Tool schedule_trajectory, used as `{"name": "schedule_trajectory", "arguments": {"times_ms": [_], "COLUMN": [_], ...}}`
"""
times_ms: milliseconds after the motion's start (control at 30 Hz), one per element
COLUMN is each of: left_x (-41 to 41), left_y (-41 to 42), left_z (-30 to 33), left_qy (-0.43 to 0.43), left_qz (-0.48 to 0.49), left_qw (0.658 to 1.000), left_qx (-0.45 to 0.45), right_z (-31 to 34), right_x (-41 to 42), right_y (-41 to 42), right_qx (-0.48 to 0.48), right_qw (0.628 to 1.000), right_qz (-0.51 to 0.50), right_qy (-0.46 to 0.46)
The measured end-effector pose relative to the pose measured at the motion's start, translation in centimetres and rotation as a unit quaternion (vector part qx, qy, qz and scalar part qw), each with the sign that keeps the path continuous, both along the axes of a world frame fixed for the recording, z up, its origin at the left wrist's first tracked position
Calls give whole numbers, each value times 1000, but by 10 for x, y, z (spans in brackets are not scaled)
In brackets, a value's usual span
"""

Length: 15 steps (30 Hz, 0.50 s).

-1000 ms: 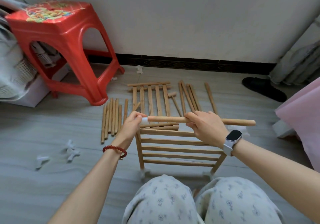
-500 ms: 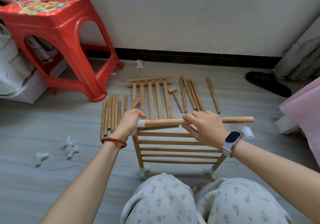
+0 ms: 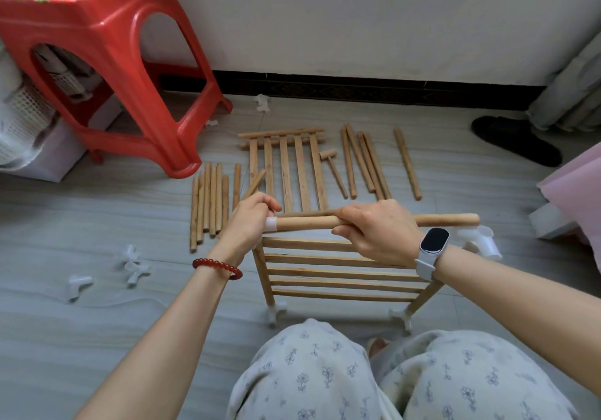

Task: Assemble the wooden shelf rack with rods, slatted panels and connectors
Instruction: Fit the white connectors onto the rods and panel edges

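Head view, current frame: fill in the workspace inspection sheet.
Surface: grey floor, parts spread out.
Job's things: rod held level above slatted panel; white connector on rod's left end; second panel flat; loose rods; spare connectors.
Clutter: wooden mallet.
Hands: left hand grips connector; right hand grips rod.
Cables: nothing seen.
Surroundings: red stool, slipper.

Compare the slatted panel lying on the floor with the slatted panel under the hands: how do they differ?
The far slatted panel lies flat on the floor, loose; the near slatted panel stands raised on white connectors. The far panel's slats run away from the person; the near panel's run crosswise. Both are light wood.
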<state>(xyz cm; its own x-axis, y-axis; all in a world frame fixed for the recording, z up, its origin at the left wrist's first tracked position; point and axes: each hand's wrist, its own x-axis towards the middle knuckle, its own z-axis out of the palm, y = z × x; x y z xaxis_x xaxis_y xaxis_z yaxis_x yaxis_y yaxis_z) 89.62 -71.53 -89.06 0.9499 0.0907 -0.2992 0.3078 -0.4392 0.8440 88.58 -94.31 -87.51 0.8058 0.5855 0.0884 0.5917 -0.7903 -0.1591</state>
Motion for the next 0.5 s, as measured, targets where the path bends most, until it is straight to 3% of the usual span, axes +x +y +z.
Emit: {"name": "schedule_trajectory", "arguments": {"times_ms": [233, 400, 500], "left_x": [1, 2, 8], "left_y": [-9, -21, -43], "left_z": [7, 19, 24], "left_qy": [-76, -164, -136], "left_qz": [-104, -220, -312], "left_qw": [980, 899, 866], "left_qx": [154, 341, 366], "right_z": [11, 21, 18], "right_x": [1, -17, -37], "right_y": [-16, -98, -133], "right_qx": [-10, 66, 151], "right_qw": [997, 982, 932], "right_qz": [-10, -165, -275], "right_qy": [76, 69, 182]}}
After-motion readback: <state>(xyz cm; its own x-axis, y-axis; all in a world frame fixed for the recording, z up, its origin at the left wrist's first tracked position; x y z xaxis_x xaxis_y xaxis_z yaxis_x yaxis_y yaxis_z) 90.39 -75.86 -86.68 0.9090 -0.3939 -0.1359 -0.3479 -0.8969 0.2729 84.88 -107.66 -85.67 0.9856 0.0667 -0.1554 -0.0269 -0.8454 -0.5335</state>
